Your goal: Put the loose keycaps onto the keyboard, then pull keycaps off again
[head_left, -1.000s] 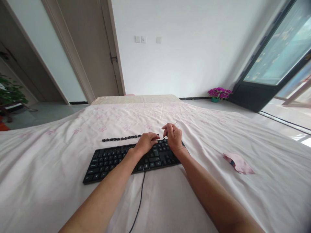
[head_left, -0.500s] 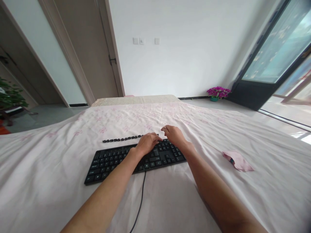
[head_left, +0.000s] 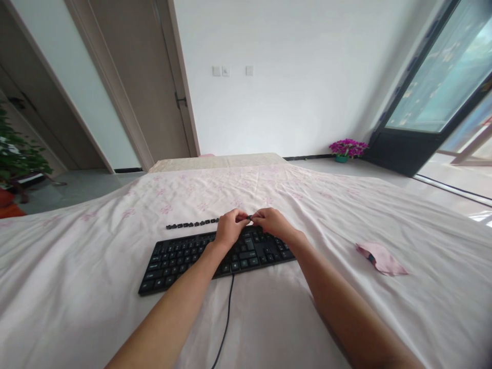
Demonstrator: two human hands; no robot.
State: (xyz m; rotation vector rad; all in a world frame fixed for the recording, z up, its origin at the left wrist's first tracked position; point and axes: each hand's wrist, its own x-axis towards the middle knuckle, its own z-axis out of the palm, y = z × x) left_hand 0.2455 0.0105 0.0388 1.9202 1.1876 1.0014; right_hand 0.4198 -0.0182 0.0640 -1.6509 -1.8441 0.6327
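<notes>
A black keyboard [head_left: 180, 259] lies slightly slanted on the cloth, its cable running toward me. Just behind it sits a row of loose black keycaps [head_left: 192, 224]; the row's right part is hidden by my hands. My left hand [head_left: 230, 228] is over the keyboard's back edge, thumb and fingers pinched. Opposite it, my right hand [head_left: 271, 221] is pinched too, fingertips nearly meeting the left ones. Between them they grip a small dark keycap [head_left: 249, 218], mostly covered by the fingers.
A pale pink flowered cloth [head_left: 326, 307] covers the wide surface. To the right lies a folded pink cloth [head_left: 382, 259] with a dark patch. The keyboard cable [head_left: 226, 323] trails to the front edge. Beyond stand a wall, doors and a potted purple flower [head_left: 348, 147].
My left hand has risen from the keys and my right hand has lowered to meet it; both now pinch the small keycap. The view has shifted slightly.
</notes>
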